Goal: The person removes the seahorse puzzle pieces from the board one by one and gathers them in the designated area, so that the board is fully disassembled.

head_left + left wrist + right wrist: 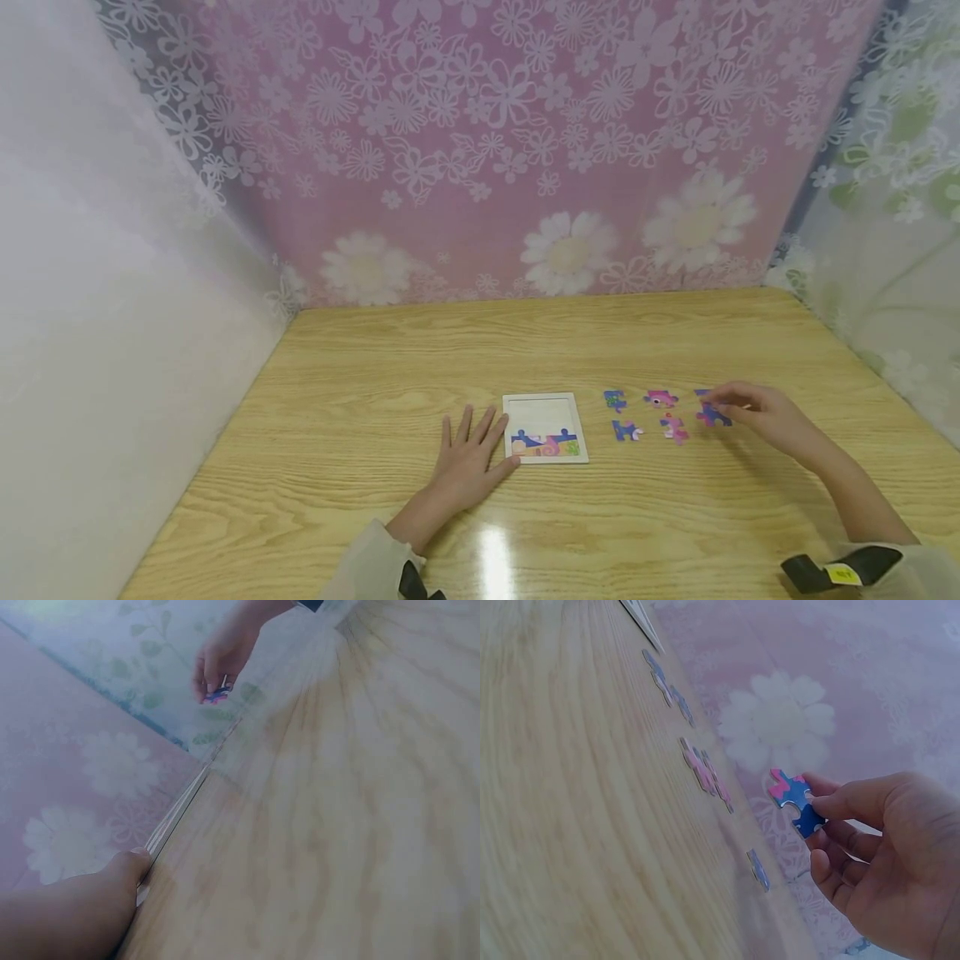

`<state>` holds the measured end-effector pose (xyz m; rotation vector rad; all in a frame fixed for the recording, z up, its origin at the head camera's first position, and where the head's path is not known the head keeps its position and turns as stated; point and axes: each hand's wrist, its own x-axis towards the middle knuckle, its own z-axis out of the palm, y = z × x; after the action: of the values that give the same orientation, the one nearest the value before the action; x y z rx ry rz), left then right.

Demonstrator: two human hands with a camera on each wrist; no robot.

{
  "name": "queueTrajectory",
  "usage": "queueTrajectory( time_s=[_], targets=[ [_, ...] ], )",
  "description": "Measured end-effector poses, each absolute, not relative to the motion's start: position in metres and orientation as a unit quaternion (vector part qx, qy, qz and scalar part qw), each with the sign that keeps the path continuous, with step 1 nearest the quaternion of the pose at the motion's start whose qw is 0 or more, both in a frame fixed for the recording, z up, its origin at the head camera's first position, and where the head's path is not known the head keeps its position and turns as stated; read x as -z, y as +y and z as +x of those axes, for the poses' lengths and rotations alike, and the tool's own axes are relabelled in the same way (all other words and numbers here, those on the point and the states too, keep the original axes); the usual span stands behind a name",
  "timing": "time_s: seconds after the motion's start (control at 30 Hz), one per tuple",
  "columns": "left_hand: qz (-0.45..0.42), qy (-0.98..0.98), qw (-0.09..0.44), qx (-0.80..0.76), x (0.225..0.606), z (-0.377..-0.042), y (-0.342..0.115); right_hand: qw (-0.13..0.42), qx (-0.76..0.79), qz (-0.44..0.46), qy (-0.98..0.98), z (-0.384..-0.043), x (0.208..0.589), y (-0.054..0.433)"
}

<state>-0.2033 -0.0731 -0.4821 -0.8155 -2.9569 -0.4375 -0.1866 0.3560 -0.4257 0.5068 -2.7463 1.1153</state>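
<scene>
My right hand (761, 417) pinches a blue and pink jigsaw piece (795, 791) between thumb and fingers, held above the table in the right wrist view. Below it lies a blue piece (758, 871). My left hand (467, 467) lies flat with spread fingers at the left side of a white puzzle tray (582, 433), its thumb at the tray's lower left edge. Joined pieces (547, 447) fill the tray's bottom row; above them the tray's pale base shows.
Between tray and right hand lie several loose pieces, among them a blue-green one (614, 400), a pink one with an eye (662, 399), a blue one (624, 431) and a pink one (675, 430). The wooden table (375, 375) meets flower-patterned cloth (465, 208) at the back.
</scene>
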Motion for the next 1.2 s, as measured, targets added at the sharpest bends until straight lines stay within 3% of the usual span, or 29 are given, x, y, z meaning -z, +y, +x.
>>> queueTrajectory(
  time_s=[0.57,1.0,1.2],
  targets=[
    [-0.264,-0.955,0.020,0.132,0.480,-0.204,-0.073,0.035,-0.411,0.116,-0.904,-0.184,0.438,0.371],
    [-0.262,-0.955,0.017,0.137,0.479,-0.202,-0.073,0.043,-0.368,0.104,-0.923,-0.188,0.451,0.372],
    [-0.264,-0.955,0.022,0.134,0.483,-0.204,-0.074,0.072,-0.343,0.120,-0.929,-0.188,0.456,0.374]
  ],
)
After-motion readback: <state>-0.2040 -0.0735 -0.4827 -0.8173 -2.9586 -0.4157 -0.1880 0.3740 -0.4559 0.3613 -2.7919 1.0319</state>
